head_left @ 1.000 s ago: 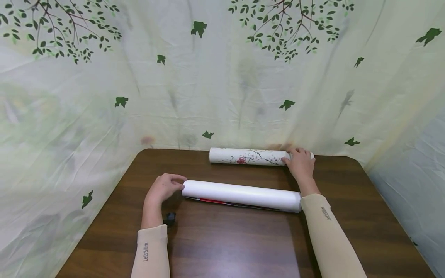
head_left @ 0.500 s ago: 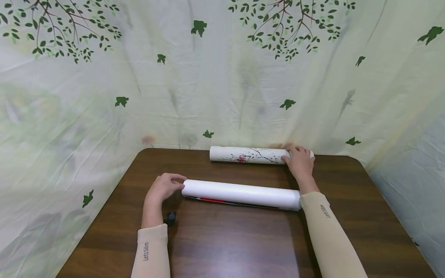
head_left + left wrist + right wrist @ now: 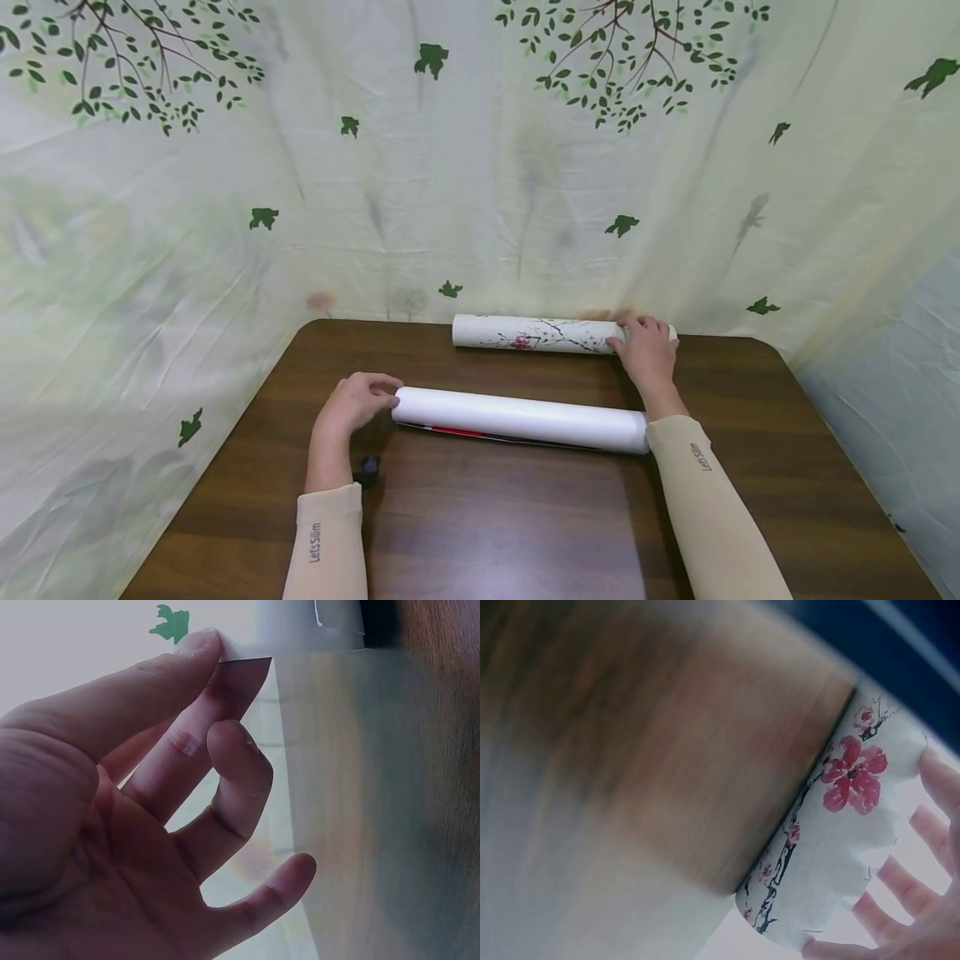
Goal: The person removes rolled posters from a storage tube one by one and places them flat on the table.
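Observation:
A white paper roll (image 3: 517,419) lies across the middle of the table, with a strip of red and black showing along its lower edge. My left hand (image 3: 351,408) pinches its left end; in the left wrist view the thumb and index finger meet at the rim of that roll (image 3: 300,630), while the other fingers stay off it. Farther back, a second paper roll printed with pink blossoms and dark branches (image 3: 525,333) lies near the far table edge. My right hand (image 3: 648,354) grips it near its right end, thumb in front, fingers over the top.
The brown wooden table (image 3: 510,525) has rounded far corners. Right behind it hangs a pale curtain (image 3: 465,192) printed with leaves and branches. A small black device (image 3: 366,472) sits at the left wrist. A dark blue strip (image 3: 900,667) crosses the right wrist view.

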The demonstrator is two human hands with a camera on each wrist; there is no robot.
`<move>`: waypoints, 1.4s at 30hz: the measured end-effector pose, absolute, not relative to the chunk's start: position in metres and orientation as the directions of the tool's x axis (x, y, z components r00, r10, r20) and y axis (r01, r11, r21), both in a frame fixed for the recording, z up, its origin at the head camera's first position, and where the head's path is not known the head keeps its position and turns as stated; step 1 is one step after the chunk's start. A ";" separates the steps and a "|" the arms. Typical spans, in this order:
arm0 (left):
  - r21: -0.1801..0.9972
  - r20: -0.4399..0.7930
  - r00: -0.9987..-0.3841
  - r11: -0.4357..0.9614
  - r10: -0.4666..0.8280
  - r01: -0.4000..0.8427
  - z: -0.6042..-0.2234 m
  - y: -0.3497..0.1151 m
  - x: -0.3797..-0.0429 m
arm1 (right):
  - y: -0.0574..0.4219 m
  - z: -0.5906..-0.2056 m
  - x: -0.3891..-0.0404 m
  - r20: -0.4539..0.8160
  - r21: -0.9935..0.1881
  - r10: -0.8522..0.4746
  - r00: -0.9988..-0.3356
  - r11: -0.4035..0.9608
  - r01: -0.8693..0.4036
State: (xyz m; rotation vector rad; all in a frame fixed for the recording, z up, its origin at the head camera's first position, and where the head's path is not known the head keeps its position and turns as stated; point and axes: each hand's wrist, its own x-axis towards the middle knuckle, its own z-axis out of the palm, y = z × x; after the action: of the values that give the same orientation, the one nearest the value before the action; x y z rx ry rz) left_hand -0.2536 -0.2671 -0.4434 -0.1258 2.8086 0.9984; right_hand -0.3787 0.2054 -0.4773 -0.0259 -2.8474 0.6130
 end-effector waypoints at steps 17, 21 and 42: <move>0.612 -0.168 -0.986 0.785 0.014 -0.093 -0.447 -0.260 -0.255 | 0.224 -0.477 -0.371 0.198 -0.384 0.009 -0.980 0.921 -0.069; 0.607 -0.163 -0.987 0.790 0.016 -0.087 -0.447 -0.258 -0.256 | 0.229 -0.474 -0.367 0.207 -0.379 0.007 -0.978 0.922 -0.073; 0.583 -0.195 -0.980 0.800 -0.030 -0.141 -0.442 -0.265 -0.254 | 0.223 -0.440 -0.275 0.173 -0.771 0.157 -0.972 0.636 -0.035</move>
State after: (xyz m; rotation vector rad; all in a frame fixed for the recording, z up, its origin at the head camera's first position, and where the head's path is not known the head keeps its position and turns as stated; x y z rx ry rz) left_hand -0.2537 -0.2646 -0.4421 -0.1348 2.8119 0.9304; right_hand -0.2753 0.2234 -0.4401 -0.0998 -2.6332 1.2485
